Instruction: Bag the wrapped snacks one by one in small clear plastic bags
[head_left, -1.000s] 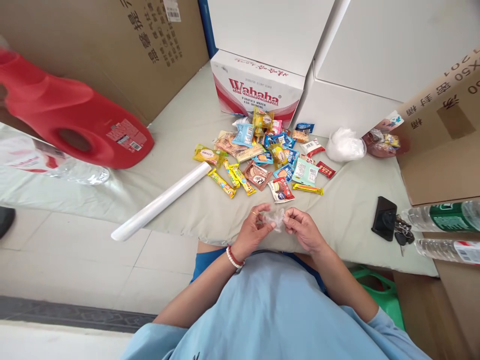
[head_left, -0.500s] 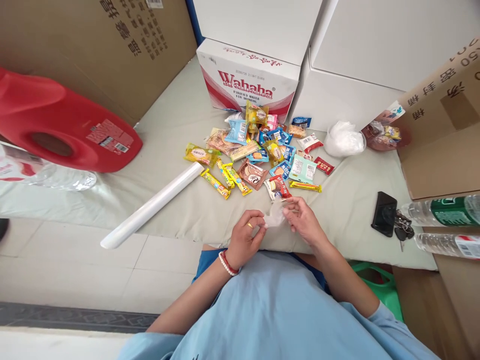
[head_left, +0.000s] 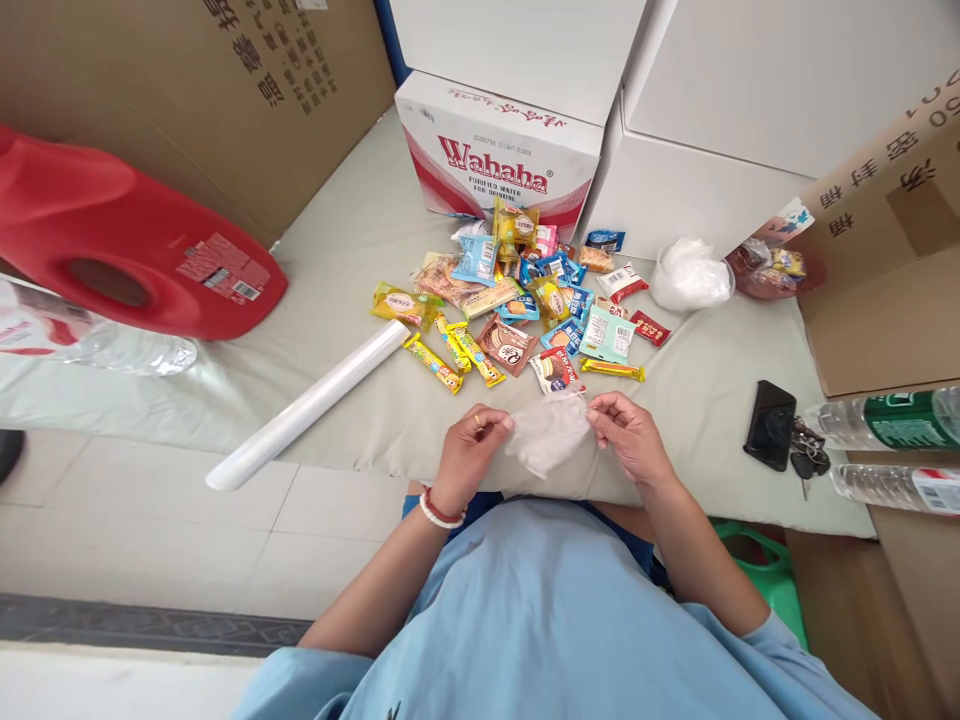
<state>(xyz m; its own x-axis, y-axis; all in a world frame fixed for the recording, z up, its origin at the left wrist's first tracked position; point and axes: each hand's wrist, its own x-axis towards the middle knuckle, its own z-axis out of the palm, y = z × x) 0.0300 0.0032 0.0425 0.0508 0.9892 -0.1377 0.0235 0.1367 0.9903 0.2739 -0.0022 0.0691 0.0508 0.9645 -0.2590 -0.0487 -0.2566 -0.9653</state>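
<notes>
A thin, see-through whitish plastic bag (head_left: 550, 435) is stretched between my two hands above the front of the covered table. My left hand (head_left: 474, 447) pinches its left upper corner between thumb and fingers. On the opposite corner, the thumb and fingers of my right hand (head_left: 626, 437) are closed. Just beyond the bag lies a red and white snack packet (head_left: 556, 371). Behind that spreads a heap of wrapped snacks, with a brown packet (head_left: 507, 345), yellow sticks (head_left: 480, 358) and a pale green packet (head_left: 607, 333).
A white plastic roll (head_left: 307, 405) lies at the left, near a big red jug (head_left: 142, 240). A Wahaha carton (head_left: 499, 160) stands behind the snacks. To the right are a bowl of white plastic (head_left: 691, 275), a phone (head_left: 770, 425), keys (head_left: 808, 450) and bottles (head_left: 904, 420).
My hands have moved apart, the left one to the left and the right one slightly right. The crumpled plastic bag between them is now spread out flat.
</notes>
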